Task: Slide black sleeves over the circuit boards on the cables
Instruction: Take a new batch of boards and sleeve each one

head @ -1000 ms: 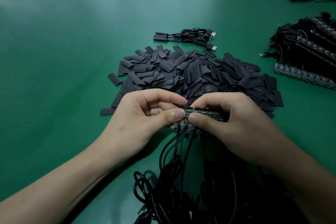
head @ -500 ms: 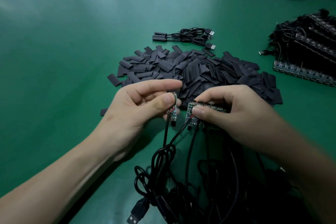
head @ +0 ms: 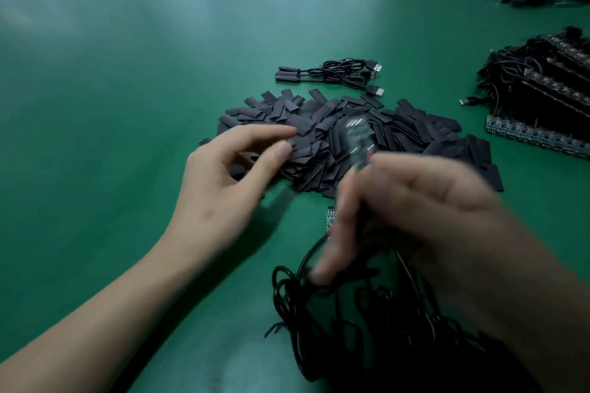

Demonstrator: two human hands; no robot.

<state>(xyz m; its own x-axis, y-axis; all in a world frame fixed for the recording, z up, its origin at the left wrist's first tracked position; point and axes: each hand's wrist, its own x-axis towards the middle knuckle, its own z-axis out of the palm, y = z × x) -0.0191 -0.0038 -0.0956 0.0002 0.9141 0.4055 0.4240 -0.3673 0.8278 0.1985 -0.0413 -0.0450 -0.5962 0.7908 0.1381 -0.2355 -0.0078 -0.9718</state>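
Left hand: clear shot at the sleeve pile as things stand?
Probably yes. The left hand looks empty, fingers right over the left edge of the sleeve pile, nothing between. The blurred right hand, holding a circuit board, is off to the side.

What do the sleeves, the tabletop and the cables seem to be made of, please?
Sleeves: thin matte black plastic tubing pressed flat, probably heat-shrink; they lie as flat strips.
Tabletop: smooth green mat, perhaps rubber or vinyl; it shows a soft sheen.
Cables: black plastic or rubber jacket by the look; they bend in loose loops.
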